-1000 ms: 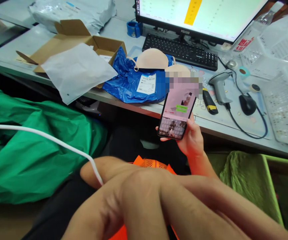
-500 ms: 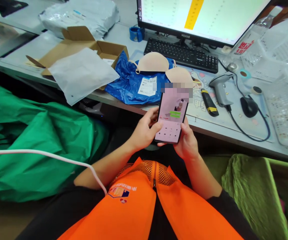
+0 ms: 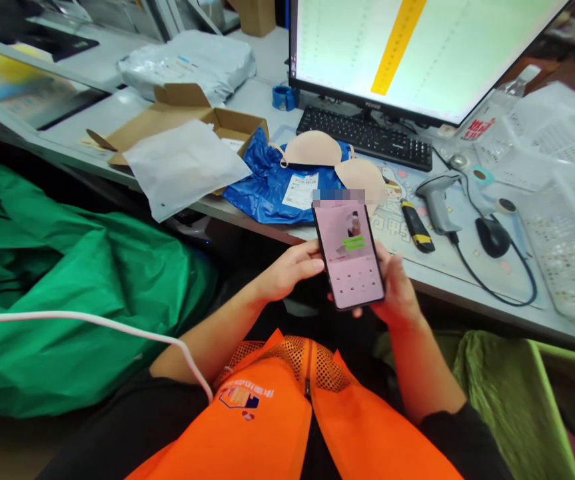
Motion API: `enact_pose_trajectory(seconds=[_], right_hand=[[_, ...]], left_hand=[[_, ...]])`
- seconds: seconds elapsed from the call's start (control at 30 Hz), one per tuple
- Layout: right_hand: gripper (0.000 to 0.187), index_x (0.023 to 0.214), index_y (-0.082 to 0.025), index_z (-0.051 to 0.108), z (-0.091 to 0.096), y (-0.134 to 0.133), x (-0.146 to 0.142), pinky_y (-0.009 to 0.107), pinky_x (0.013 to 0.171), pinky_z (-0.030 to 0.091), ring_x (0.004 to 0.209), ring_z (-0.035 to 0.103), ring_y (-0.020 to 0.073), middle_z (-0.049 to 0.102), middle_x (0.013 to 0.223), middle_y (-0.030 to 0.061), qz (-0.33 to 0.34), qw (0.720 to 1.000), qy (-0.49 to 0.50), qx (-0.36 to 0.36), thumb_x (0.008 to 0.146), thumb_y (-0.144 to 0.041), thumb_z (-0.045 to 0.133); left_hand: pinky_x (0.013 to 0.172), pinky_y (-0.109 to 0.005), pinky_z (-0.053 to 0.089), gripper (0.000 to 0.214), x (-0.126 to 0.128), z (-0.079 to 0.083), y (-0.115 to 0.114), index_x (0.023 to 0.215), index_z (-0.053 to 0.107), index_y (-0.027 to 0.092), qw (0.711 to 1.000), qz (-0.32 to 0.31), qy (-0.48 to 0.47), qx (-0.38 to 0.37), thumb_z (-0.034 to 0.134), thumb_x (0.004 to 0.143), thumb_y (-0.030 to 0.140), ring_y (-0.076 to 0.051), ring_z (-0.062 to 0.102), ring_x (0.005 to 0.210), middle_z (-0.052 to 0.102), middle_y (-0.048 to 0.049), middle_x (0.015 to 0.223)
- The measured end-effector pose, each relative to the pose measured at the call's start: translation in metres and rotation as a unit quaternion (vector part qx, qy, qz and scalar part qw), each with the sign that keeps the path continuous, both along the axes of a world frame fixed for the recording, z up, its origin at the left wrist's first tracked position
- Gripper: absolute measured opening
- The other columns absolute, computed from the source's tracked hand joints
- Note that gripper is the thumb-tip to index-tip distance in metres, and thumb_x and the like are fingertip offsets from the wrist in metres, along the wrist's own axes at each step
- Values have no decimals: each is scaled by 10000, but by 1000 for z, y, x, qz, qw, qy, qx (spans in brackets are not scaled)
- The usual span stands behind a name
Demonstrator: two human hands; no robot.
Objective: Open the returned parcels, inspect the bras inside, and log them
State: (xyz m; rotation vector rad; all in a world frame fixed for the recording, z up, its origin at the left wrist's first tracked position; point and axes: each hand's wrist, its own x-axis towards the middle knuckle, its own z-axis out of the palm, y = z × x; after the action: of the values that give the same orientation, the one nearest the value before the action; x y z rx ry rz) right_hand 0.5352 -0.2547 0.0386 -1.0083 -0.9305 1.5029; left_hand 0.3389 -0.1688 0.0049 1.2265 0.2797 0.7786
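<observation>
A smartphone (image 3: 351,257) is held in front of me just off the desk's front edge, its lit screen showing a chat with a picture, green bubbles and rows of icons. My right hand (image 3: 398,288) is closed round its right side, with a fingertip showing under the bottom edge. Along the left edge rests my left hand (image 3: 292,272), thumb beside the phone and fingertips partly hidden behind it. Just beyond the phone, a beige bra (image 3: 313,148) lies on a blue plastic bag (image 3: 262,193) with a white label (image 3: 301,191).
An open cardboard box (image 3: 142,130) and a white pouch (image 3: 182,167) lie at left. A keyboard (image 3: 367,137) sits below the monitor (image 3: 407,53). To the right are a utility knife (image 3: 417,227), barcode scanner (image 3: 440,203), mouse (image 3: 493,235) and clear plastic baskets (image 3: 567,247).
The phone has tilted the other way and my right hand has shifted right with it. My left thumb has come off the screen to the phone's left edge. The view has tilted upward slightly.
</observation>
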Motion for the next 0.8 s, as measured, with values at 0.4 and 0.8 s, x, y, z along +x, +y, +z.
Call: enact_pose_trajectory(seconds=[0.4, 0.8], right_hand=[[650, 1244, -234, 711, 143, 91, 44, 367, 586, 664, 909, 774, 272, 772, 1151, 94, -154, 962, -98, 203, 893, -780, 676], [456, 1194, -253, 646, 174, 91, 30, 261, 408, 546, 653, 657, 153, 664, 1029, 38, -219, 947, -49, 232, 835, -522, 730]], left_hand=[[1054, -387, 575, 529, 85, 104, 31, 1186, 650, 185, 958, 240, -134, 77, 778, 935, 633, -244, 745, 1134, 776, -81, 1109], [937, -385, 598, 523, 99, 142, 23, 1061, 635, 202, 932, 328, -105, 114, 729, 939, 701, -243, 741, 970, 732, -58, 900]])
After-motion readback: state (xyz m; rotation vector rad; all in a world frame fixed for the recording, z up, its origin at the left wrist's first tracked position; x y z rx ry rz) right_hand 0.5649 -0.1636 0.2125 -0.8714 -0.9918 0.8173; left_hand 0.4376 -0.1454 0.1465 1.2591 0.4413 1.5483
